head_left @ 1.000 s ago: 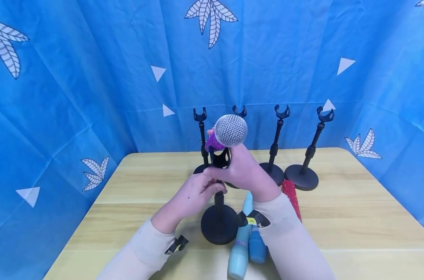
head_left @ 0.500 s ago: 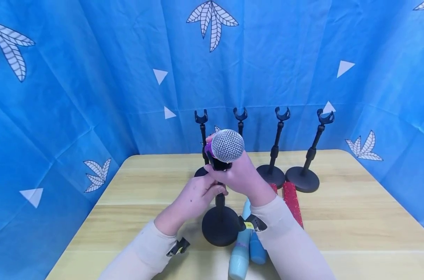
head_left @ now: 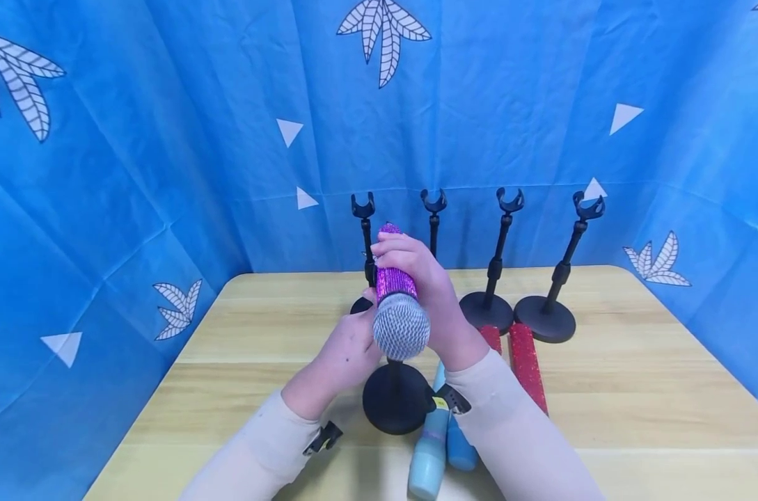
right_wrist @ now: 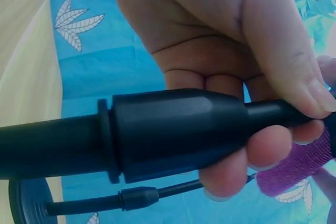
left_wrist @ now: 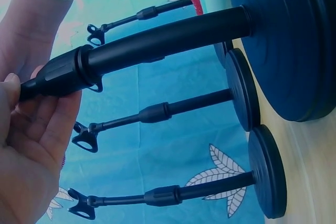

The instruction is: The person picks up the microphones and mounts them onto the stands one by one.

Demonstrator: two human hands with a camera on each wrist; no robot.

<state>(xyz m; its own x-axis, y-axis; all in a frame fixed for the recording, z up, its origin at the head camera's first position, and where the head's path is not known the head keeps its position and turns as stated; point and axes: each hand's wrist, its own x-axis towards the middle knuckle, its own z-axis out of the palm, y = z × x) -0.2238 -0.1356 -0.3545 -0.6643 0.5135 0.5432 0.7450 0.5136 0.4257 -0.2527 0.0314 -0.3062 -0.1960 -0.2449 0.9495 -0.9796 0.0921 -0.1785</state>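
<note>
In the head view my right hand point(head_left: 431, 296) grips the glittery purple handle of a microphone point(head_left: 401, 325), whose silver mesh head tilts down toward me. Below it stands a black desktop microphone stand point(head_left: 394, 400), its top hidden behind the microphone. My left hand point(head_left: 347, 348) holds this stand's pole. The left wrist view has the thumb and fingers of my left hand point(left_wrist: 37, 135) around the thin upper pole, just above the thick collar point(left_wrist: 65, 72). In the right wrist view the purple handle point(right_wrist: 291, 169) slants close beside the pole's upper end.
Several more black stands with bare U-shaped clips, such as the far right one point(head_left: 544, 319), line the table's back. A light blue microphone point(head_left: 427, 456), a darker blue one point(head_left: 461, 445) and red glittery handles point(head_left: 529, 365) lie around my right forearm. Blue cloth point(head_left: 510, 90) surrounds the table.
The microphone's mesh head has swung down toward me, and the purple handle now shows above it. My right hand has shifted up onto the handle. The left hand stays on the pole.
</note>
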